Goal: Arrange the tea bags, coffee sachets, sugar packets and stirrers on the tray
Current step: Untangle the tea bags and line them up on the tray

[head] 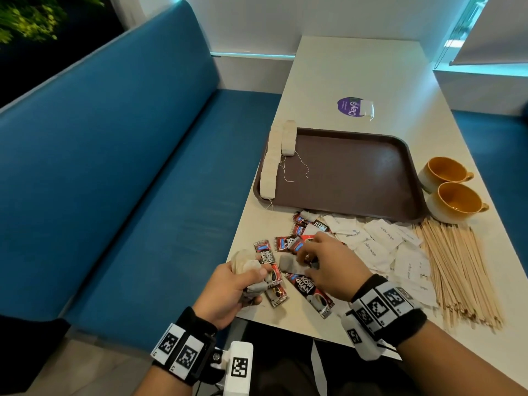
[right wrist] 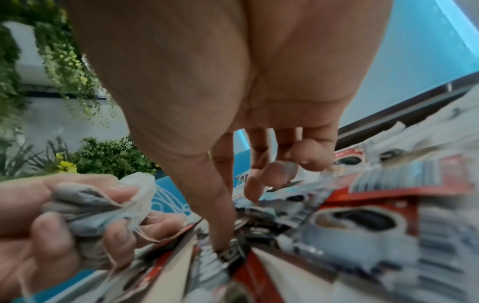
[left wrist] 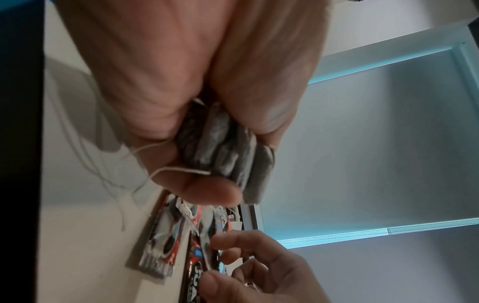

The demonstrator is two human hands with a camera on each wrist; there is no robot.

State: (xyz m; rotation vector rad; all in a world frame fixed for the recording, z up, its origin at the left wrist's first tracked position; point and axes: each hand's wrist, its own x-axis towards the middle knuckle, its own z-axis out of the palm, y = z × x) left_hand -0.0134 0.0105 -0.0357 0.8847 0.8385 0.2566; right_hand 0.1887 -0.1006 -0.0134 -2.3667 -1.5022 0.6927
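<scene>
Here the left hand (head: pixel 228 284) is curled tight around a bunch of tea bags (head: pixel 248 270) at the near edge of the white surface (head: pixel 357 75). The right hand (head: pixel 328 264) reaches down with bent fingers onto a lone tea bag (head: pixel 288 264) lying among the coffee sachets (head: pixel 311 290); I cannot tell if it grips it. The brown tray (head: pixel 351 170) sits farther back, with a row of tea bags (head: pixel 271 164) along its left side. White sugar packets (head: pixel 380 244) lie just before the tray, and wooden stirrers (head: pixel 457 270) lie to their right. 2 yellow cups (head: pixel 454 190) stand beside the tray.
</scene>
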